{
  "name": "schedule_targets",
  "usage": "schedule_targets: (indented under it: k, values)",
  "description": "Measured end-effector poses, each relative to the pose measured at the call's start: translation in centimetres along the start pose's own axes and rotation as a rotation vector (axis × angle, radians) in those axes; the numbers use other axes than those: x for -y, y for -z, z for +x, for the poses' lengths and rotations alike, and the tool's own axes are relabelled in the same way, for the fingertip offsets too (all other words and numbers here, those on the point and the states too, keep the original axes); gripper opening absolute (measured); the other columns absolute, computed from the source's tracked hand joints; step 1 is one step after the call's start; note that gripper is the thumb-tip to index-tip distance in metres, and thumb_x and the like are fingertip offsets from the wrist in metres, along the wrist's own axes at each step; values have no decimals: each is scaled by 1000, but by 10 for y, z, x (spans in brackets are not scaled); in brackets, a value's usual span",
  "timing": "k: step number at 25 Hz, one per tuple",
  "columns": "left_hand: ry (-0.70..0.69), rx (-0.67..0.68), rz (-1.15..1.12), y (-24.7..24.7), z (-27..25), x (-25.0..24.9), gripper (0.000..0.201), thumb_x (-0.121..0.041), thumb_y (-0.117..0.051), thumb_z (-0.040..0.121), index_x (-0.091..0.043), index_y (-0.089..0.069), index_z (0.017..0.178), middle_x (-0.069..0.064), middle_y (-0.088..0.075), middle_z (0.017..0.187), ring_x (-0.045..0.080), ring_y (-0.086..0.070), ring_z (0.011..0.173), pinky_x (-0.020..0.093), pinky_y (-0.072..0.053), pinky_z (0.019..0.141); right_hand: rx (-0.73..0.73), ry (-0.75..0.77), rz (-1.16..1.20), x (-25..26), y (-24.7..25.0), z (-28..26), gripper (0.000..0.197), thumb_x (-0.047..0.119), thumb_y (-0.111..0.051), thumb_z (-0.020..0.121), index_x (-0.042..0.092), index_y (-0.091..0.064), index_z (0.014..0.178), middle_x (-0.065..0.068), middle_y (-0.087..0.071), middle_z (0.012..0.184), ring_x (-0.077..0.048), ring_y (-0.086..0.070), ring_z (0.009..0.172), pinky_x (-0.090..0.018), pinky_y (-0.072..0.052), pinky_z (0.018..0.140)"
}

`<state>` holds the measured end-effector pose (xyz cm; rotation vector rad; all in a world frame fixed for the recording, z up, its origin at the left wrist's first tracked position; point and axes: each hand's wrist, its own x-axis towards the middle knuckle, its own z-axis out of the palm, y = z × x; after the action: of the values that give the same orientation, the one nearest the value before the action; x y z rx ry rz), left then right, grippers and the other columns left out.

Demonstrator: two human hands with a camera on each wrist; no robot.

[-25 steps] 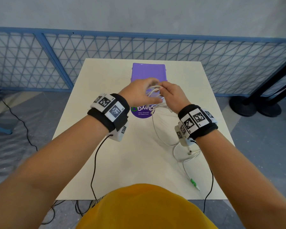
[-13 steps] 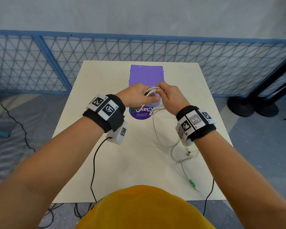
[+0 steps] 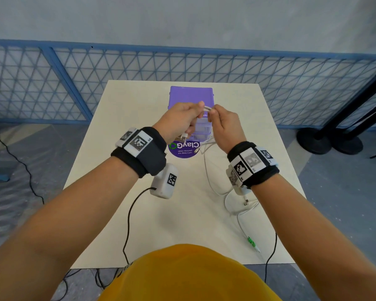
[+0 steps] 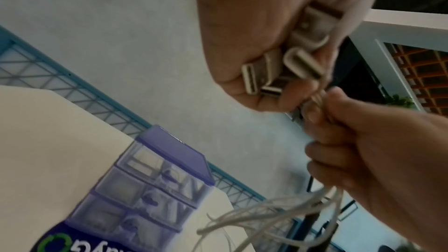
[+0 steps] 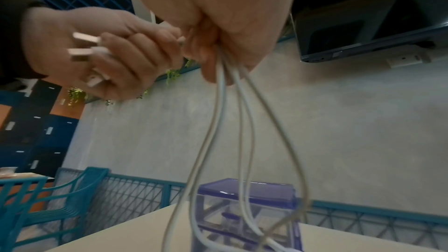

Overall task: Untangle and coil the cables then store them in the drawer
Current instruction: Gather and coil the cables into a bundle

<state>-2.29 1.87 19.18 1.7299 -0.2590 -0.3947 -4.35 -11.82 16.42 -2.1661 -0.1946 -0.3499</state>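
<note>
Both hands are raised above the table in front of the purple drawer unit [image 3: 191,94]. My left hand [image 3: 183,119] grips a bunch of white USB plugs [image 4: 288,64] in its curled fingers. My right hand [image 3: 223,124] pinches the white cables [image 5: 227,122] right beside it, and the strands hang from it in loops toward the table. In the head view the rest of the white cables [image 3: 213,181] trails over the table to the right, ending in a plug with a green tip [image 3: 251,241]. The drawer unit [image 5: 244,208] has clear drawers, all pushed in.
A round purple sticker [image 3: 185,149] lies on the white table [image 3: 117,170] before the drawers. Black wrist-camera leads [image 3: 128,222] hang off the near edge. A blue mesh fence [image 3: 74,72] runs behind the table; black stand bases [image 3: 330,140] sit on the floor at right.
Both hands have risen together with the cable bunch, lifting more of the strands off the table. The left hand now shows the plugs sticking out below its fist.
</note>
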Motion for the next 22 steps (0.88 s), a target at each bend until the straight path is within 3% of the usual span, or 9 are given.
schedule_targets:
  k: [3, 7, 9, 12, 14, 16, 19, 20, 22]
  values:
    - [-66, -136, -77, -9, -2, 2, 36, -30, -36, 98, -16, -46, 67, -12, -34, 34, 5, -32, 34, 18, -35, 41, -44, -40, 55, 9, -13, -1, 43, 28, -27, 86, -9, -49, 78, -14, -46, 64, -21, -40, 58, -23, -29, 49]
    - [-86, -273, -200, -14, -5, 4, 35, -33, -37, 98, -18, -48, 68, -13, -40, 38, 5, -37, 40, 20, -35, 46, -46, -58, 117, 11, -18, -4, 36, 26, -28, 87, -3, -46, 74, -7, -44, 59, -21, -39, 56, -19, -32, 51]
    - [-19, -304, -306, -20, -6, 4, 36, -39, -37, 96, -20, -51, 70, -12, -49, 50, 9, -46, 50, 25, -41, 56, -48, -48, 85, 18, -19, -4, 28, 24, -29, 89, 7, -42, 71, 3, -39, 54, -14, -36, 52, -22, -28, 49]
    - [62, -286, -414, -24, -7, 1, 40, -48, -31, 95, -20, -55, 82, 7, -63, 89, 22, -60, 81, 38, -49, 76, -41, -49, 55, 27, -21, -5, 29, 16, -32, 95, 1, -47, 76, -3, -48, 59, -18, -44, 55, -31, -32, 54]
    - [72, -288, -406, -24, -10, -3, 43, -50, -28, 95, -18, -56, 85, 12, -63, 99, 25, -61, 91, 40, -49, 81, -59, -57, 53, 29, -24, -5, 26, 15, -33, 95, 1, -47, 77, -3, -49, 60, -19, -45, 54, -23, -34, 49]
    - [70, -265, -467, -27, -13, -4, 39, -45, -33, 96, -17, -58, 85, 12, -64, 99, 23, -63, 93, 37, -51, 83, -74, -61, 57, 29, -24, -4, 22, 14, -34, 95, 8, -45, 77, 3, -46, 57, -13, -43, 52, -13, -36, 47]
    - [83, -215, -640, -30, -20, -5, 25, -31, -42, 96, -15, -61, 89, 5, -66, 92, 16, -64, 85, 28, -53, 75, -73, -53, 101, 29, -27, -2, 24, 15, -33, 95, 7, -55, 102, -6, -62, 78, -16, -54, 66, -10, -39, 57]
    - [93, -208, -654, -30, -21, -5, 25, -31, -41, 97, -17, -61, 92, 1, -67, 90, 12, -66, 81, 26, -54, 71, -66, -51, 115, 30, -28, -2, 27, 17, -33, 95, 8, -53, 111, -8, -64, 85, -16, -57, 72, -12, -42, 63]
    - [106, -207, -648, -29, -20, -5, 28, -35, -37, 97, -20, -61, 96, -6, -68, 87, 5, -67, 73, 20, -55, 62, -61, -35, 124, 31, -28, -4, 28, 17, -31, 96, 11, -49, 116, -5, -63, 87, -14, -57, 74, -7, -41, 61]
